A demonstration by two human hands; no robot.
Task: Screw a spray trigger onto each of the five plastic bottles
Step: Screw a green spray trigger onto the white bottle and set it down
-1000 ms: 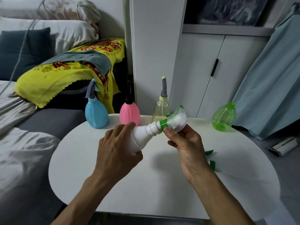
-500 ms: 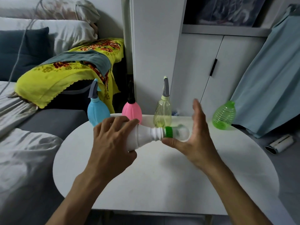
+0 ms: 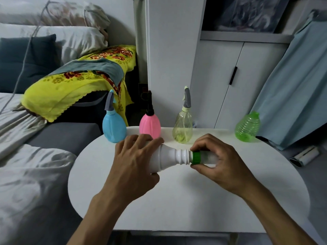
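Note:
My left hand (image 3: pixel 134 163) grips the body of a white bottle (image 3: pixel 169 159) held sideways above the white round table (image 3: pixel 177 206). My right hand (image 3: pixel 223 165) is closed around the white spray trigger (image 3: pixel 208 157) at its green collar (image 3: pixel 196 157), which sits on the bottle's neck. At the table's far edge stand a blue bottle (image 3: pixel 114 128), a pink bottle (image 3: pixel 150 125) and a clear yellowish bottle (image 3: pixel 183 129), each with a trigger on top. A green ribbed bottle (image 3: pixel 247 128) stands at the far right without a trigger.
A bed with grey sheets (image 3: pixel 26 174) lies to the left, with a yellow floral blanket (image 3: pixel 74 85) behind. White cabinets (image 3: pixel 230 82) stand behind the table. A pale blue cloth (image 3: pixel 292 96) hangs at the right. A white roll (image 3: pixel 305 155) lies on the floor.
My right hand had opened flat beside the trigger and has now closed on the green collar again. The bottle has dropped lower and lies more level.

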